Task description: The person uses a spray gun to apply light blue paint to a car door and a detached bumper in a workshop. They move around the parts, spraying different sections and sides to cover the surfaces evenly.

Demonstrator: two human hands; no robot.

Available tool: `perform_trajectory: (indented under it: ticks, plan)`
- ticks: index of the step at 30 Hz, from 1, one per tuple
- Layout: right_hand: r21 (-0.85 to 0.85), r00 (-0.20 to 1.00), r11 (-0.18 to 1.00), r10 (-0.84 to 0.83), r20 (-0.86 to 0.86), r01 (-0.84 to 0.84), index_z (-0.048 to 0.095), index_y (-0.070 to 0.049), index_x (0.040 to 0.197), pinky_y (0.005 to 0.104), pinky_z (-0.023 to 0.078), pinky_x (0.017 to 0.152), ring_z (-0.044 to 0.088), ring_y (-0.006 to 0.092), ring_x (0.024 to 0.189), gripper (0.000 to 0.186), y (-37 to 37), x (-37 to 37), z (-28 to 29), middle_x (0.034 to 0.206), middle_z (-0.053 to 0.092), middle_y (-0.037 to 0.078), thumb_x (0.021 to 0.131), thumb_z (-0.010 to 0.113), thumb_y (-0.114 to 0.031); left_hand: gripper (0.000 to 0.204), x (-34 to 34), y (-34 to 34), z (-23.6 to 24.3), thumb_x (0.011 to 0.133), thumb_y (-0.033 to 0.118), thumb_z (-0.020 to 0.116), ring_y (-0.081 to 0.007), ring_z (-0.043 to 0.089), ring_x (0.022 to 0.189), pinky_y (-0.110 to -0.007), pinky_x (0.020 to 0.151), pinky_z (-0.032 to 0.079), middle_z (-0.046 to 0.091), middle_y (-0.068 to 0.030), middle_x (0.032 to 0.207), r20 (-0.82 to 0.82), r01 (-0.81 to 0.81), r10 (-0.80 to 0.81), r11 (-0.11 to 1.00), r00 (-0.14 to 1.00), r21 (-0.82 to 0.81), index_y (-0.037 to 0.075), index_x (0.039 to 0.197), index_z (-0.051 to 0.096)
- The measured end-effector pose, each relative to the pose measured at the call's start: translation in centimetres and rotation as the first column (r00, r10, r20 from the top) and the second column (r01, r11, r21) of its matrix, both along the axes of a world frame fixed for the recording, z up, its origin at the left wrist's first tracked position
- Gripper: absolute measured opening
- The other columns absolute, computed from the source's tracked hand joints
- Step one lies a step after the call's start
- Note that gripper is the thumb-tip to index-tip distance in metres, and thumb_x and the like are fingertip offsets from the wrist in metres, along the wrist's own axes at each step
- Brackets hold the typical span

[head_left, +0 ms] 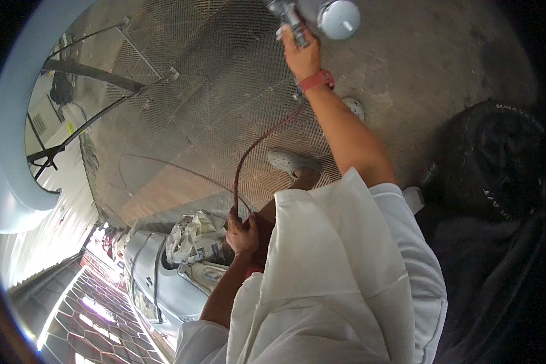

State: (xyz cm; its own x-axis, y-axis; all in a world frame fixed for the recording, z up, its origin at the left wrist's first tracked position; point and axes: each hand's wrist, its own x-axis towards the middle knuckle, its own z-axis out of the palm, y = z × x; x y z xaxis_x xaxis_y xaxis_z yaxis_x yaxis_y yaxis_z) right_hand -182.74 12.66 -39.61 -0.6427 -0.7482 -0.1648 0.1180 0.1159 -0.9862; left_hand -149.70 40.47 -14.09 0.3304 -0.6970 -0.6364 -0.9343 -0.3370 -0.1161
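Note:
My right hand [304, 59] is stretched far out at the top and is closed around the handle of a metallic spray gun [290, 23]. A round whitish paint cup [340, 19] is beside the gun; their joint is partly blurred. A red band sits on my right wrist. From under the gun hand a dark red air hose [262, 134] curves down to my left hand [242, 235], whose fingers are wrapped around it close to my body. A pale blue curved panel [1, 151], resembling a car bumper, rises along the left edge, away from both hands.
A thin metal stand [97, 118] supports the panel side. Ridged floor matting [212, 79] carries a trailing hose loop. Grey clogs [288, 161] show beneath me. Crumpled newspaper [197, 239] lies by a silver car [164, 279] at lower left; a black tyre [497, 164] is at right.

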Motion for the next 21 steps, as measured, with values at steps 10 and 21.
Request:
perform_trajectory:
  ticks: [10,21]
  plan:
    - [0.063,0.928,0.99,-0.138,0.347,0.124,0.044,-0.008,0.157,0.0327,0.056,0.073,0.068,0.0234,0.089,0.061,1.7,12.6,11.3,0.117,0.07,0.013,0.107,0.053,-0.043,0.088,6.3,4.8,4.6,0.094,0.042,0.069,-0.0449,0.041,0.144,-0.048,0.119,0.033,0.042,-0.0287,0.155,0.132,-0.211,0.237,0.961,0.963,-0.179,0.0,0.159,0.027]
    - [0.1,0.737,0.774,-0.628,0.25,0.626,0.043,0.006,0.148,0.0313,0.054,0.058,0.064,0.0214,0.075,0.078,-9.1,16.9,14.1,0.097,0.067,0.018,0.106,0.046,-0.059,0.1,17.4,3.8,1.1,0.095,0.038,0.067,-0.0521,0.035,0.144,-0.053,0.122,0.028,0.034,-0.0353,0.157,-0.045,-0.194,0.188,0.952,0.981,-0.235,-0.006,0.162,0.008]
